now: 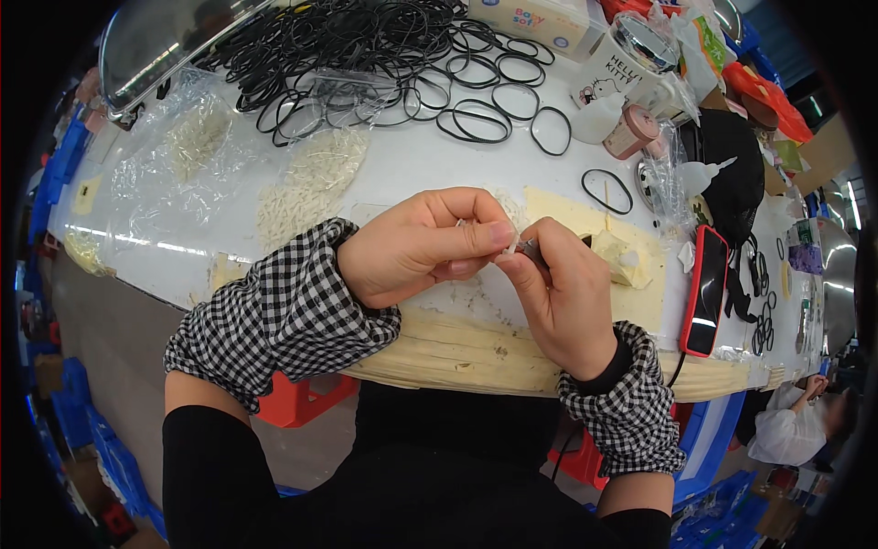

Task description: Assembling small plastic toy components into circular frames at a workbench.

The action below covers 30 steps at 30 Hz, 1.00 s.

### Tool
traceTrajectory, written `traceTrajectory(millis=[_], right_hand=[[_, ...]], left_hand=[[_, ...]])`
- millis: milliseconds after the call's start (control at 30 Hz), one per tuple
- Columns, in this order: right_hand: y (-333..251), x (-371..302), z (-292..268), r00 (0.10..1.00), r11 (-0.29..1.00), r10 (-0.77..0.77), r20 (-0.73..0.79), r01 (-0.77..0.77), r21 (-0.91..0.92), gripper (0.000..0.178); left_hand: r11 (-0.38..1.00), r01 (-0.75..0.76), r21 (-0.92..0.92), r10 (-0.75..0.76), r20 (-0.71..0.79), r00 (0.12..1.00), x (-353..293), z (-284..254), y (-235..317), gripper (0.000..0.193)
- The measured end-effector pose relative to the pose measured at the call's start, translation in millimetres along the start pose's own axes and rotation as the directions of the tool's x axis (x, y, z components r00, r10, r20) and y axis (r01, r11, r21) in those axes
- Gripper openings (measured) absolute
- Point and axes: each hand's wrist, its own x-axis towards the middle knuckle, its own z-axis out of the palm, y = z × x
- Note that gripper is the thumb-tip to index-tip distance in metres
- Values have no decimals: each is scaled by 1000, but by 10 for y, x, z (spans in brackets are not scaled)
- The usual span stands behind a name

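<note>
My left hand (421,245) and my right hand (569,293) meet at the fingertips above the table's near edge. Between the left thumb and forefinger is pinched a small white piece (513,247), mostly covered by the fingers. Something small and grey (534,251) sits in the right hand's pinch; its kind cannot be made out. Left of the hands lies a heap of small off-white pieces (306,183), partly under clear plastic. Beyond it spreads a large tangle of thin black rings (343,46). Checked sleeve covers wrap both my forearms.
Right of my hands, a yellowish lump (622,261) rests on a yellow sheet (553,203). A red-cased phone (704,293) lies near the table edge. A white mug (608,78) and a pink jar (631,133) stand behind. A clear plastic bag (146,201) is at left.
</note>
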Motion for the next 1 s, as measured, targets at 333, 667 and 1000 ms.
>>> traceTrajectory(millis=[333, 667, 1000], right_hand=[[29, -10, 6, 999, 999, -50, 12, 50, -18, 31], [29, -13, -6, 998, 999, -47, 38, 48, -22, 30], [-34, 16, 22, 998, 999, 34, 54, -35, 18, 22]], left_hand=[[1000, 5, 27, -5, -6, 1000, 2, -13, 3, 15], [999, -1, 35, 1, 7, 1000, 9, -10, 17, 13], [999, -40, 28, 45, -209, 977, 30, -96, 78, 15]])
